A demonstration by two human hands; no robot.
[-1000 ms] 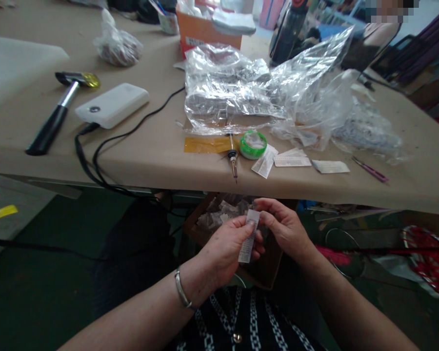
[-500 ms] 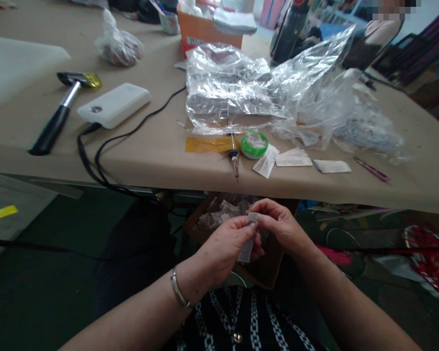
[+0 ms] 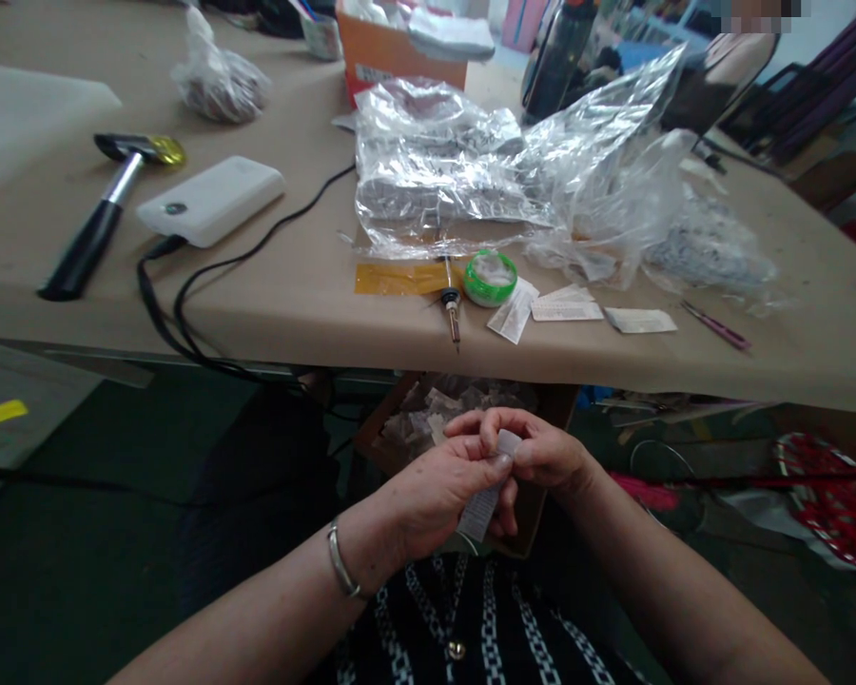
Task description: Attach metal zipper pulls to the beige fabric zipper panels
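Observation:
A small pale printed slip (image 3: 479,514), label-like, is pinched between my two hands above my lap. My left hand (image 3: 448,490) is closed on its middle, thumb on top. The fingers of my right hand (image 3: 542,452) grip its upper end, and the fingertips of both hands meet there. Whether anything is inside the slip I cannot make out. Behind and below the hands, an open cardboard box (image 3: 378,442) holds many small clear packets (image 3: 438,404). On the table edge above lie similar printed slips (image 3: 567,304), next to a round green container (image 3: 490,278).
On the table (image 3: 314,314) are a soldering-iron-like tool (image 3: 452,314), pink tweezers (image 3: 717,325), clear plastic bags (image 3: 457,171), a hammer (image 3: 107,219) and a white power bank (image 3: 210,200) with a black cable (image 3: 257,249). A person (image 3: 738,71) sits at the far right.
Both hands have moved slightly down and to the right, with the slip now more tilted. My right fingers have curled further over its upper end. The camera view has shifted a little.

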